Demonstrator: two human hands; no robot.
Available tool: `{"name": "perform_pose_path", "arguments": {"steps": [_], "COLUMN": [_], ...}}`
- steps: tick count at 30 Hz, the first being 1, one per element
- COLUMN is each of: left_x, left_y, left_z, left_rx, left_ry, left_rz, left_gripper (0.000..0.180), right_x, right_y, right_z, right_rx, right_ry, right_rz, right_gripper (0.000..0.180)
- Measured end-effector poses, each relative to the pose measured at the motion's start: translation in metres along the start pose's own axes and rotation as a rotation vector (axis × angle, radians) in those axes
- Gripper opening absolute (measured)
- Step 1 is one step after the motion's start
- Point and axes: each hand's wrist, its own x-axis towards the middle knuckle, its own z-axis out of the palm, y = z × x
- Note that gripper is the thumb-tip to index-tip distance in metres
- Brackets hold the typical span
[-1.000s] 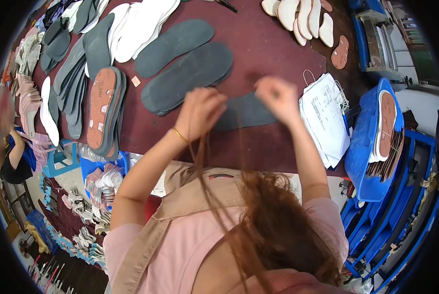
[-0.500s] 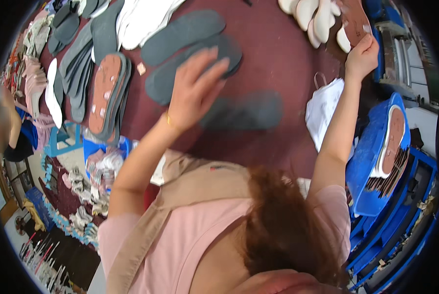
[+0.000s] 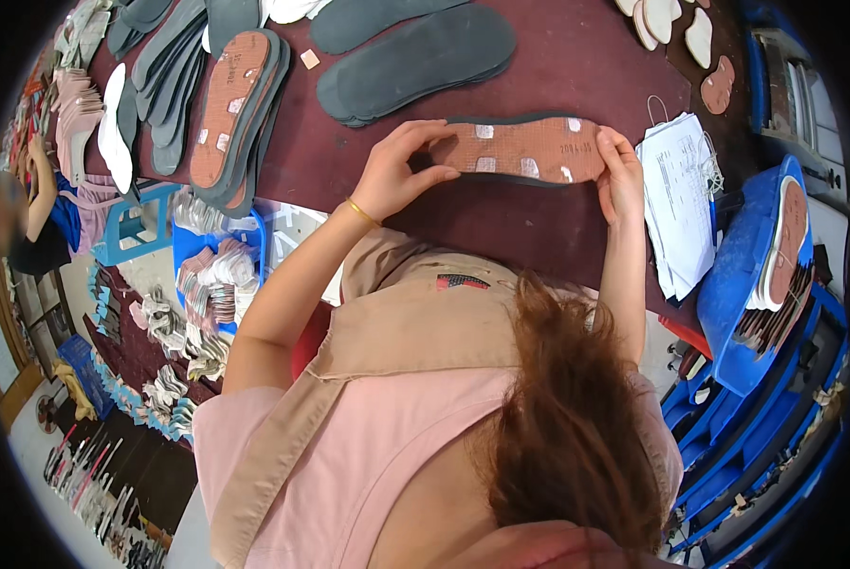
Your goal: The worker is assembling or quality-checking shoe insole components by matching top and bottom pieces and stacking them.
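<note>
A brown insole with several whitish patches lies crosswise over a dark grey insole, of which only the edges show. At its left end my left hand pinches it, thumb below and fingers above. My right hand grips the right end, with fingers curled at the tip. Just beyond, dark grey insoles are stacked on the table. To the left leans a pile topped by another brown insole over grey ones.
The dark red table carries a small tan square and more grey insoles. Papers lie at its right edge, next to a blue bin of insoles. A blue crate stands lower left. Another person's arm shows far left.
My right hand has brought the brown insole from the far right to the middle, over the dark grey one. My left hand has come back from the grey stack onto its left end.
</note>
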Motion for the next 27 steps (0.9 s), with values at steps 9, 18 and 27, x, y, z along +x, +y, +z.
{"name": "perform_pose_path", "arguments": {"steps": [9,18,27], "left_x": [0.015,0.023,0.045], "left_y": [-0.012,0.024,-0.007], "left_z": [0.005,0.009,0.065], "left_rx": [0.545,0.966,0.767], "left_ry": [0.106,-0.127,-0.078], "left_rz": [0.225,0.268,0.531], "left_gripper": [0.066,0.051,0.042], "right_x": [0.01,0.012,0.009], "right_y": [0.022,0.022,0.016], "right_z": [-0.007,-0.01,0.07], "right_rx": [-0.533,-0.737,-1.526], "right_ry": [0.186,0.232,0.269], "right_rz": [-0.227,-0.32,-0.913], "right_gripper": [0.028,0.028,0.053]}}
